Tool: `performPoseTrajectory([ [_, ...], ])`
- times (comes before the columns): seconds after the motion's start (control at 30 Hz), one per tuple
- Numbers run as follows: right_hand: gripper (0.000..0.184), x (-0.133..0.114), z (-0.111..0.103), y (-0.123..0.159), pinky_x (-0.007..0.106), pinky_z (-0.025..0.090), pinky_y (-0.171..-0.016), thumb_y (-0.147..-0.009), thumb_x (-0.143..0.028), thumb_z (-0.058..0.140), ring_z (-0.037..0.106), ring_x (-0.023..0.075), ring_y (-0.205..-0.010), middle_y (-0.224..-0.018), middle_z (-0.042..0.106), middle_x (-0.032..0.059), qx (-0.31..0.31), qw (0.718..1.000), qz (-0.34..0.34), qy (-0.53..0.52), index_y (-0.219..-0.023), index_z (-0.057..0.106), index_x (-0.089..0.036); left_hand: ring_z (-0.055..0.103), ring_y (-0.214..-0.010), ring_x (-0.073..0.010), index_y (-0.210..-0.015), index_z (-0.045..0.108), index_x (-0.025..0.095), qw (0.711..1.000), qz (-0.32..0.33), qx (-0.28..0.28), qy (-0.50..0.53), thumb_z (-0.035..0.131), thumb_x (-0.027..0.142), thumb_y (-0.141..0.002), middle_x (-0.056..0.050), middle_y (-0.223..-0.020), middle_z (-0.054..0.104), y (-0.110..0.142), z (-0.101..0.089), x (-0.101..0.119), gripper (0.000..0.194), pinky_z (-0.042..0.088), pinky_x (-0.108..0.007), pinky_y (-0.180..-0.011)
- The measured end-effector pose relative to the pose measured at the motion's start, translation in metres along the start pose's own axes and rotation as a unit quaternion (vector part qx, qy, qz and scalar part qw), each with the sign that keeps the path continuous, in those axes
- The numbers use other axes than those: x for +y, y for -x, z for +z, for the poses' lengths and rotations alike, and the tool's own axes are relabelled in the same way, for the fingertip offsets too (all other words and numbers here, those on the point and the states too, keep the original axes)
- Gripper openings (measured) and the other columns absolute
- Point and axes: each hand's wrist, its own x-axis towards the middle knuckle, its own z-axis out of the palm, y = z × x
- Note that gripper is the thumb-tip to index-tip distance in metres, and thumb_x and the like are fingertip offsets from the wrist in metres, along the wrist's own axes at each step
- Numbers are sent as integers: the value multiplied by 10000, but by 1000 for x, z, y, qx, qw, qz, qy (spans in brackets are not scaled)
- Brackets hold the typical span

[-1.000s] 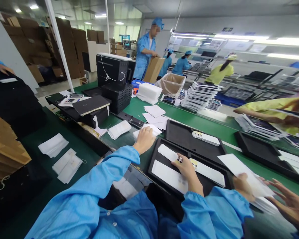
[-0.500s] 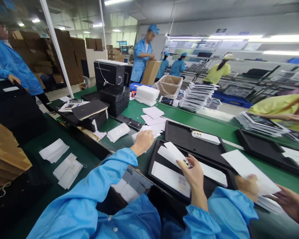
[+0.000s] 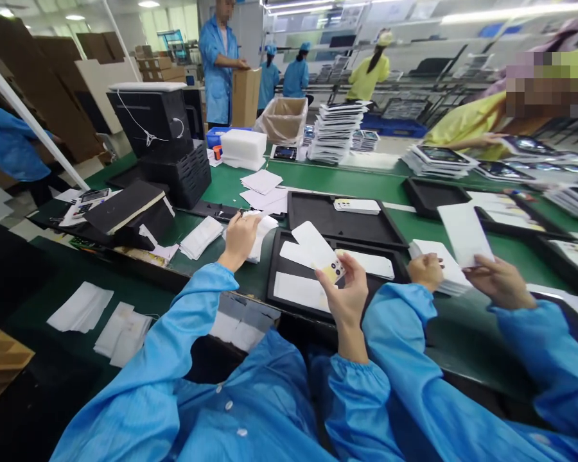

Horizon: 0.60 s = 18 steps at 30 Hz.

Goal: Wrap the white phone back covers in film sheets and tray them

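My right hand (image 3: 349,279) pinches a long white card (image 3: 313,240) by its yellow end, which carries black round marks. The card slants over a black tray (image 3: 272,282), where more white cards (image 3: 298,289) lie. To the left, my left hand (image 3: 241,240) has its fingers bent over a stack of thin white sheets (image 3: 264,234) and grips its upper edge; the fingertips are partly hidden. Beside that hand lies another bundle of white sheets (image 3: 201,237).
A co-worker's hands (image 3: 498,279) at the right hold a white sheet (image 3: 465,234) near a white stack. A second black tray (image 3: 313,215) lies behind mine. Black stacked trays (image 3: 192,173) stand at the back left. Paper bundles (image 3: 79,307) rest on the left table.
The view has shifted right and down. My left hand's fingers now bend over the sheet stack's edge. My right hand keeps the card. The co-worker's sheet has been raised more upright.
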Motion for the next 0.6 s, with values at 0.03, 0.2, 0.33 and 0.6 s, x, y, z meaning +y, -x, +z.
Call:
performPoseTrajectory([
  [0.03, 779, -6, -1, 2, 588, 510, -1265, -778, -471, 991, 705, 340, -1345, -1411, 720, 165, -6, 1000, 1, -8, -1423, 673, -169, 797, -1203, -280, -1180, 827, 242, 999, 9, 32, 41, 571, 293, -1145, -115, -1237, 860, -1, -4, 0, 264, 392, -517, -1332],
  [0.2, 770, -34, -8, 11, 588, 496, -1290, -797, -447, 1001, 700, 329, -1366, -1425, 724, 149, -45, 998, 9, -50, -1447, 661, -214, 791, -1159, -288, -1071, 863, 271, 969, -38, 108, 221, 767, 419, -1053, -81, -1149, 872, -3, -24, 9, 177, 430, -527, -1297],
  [0.33, 730, -52, -12, 17, 574, 492, -1307, -841, -437, 980, 695, 326, -1405, -1451, 721, 146, -70, 992, 13, -100, -1462, 651, -240, 763, -1032, -237, -1056, 803, 213, 880, -170, 160, 415, 850, 625, -954, -84, -1055, 826, 0, -34, 23, 427, 589, -364, -1006],
  [0.6, 728, -69, -19, 36, 552, 494, -1319, -839, -400, 987, 688, 329, -1417, -1465, 714, 135, -85, 993, -2, -84, -1472, 661, -249, 781, -1169, -258, -1095, 684, 220, 724, -302, 61, 618, 824, 597, -994, -81, -1140, 810, 6, -38, 55, 415, 643, -379, -1026],
])
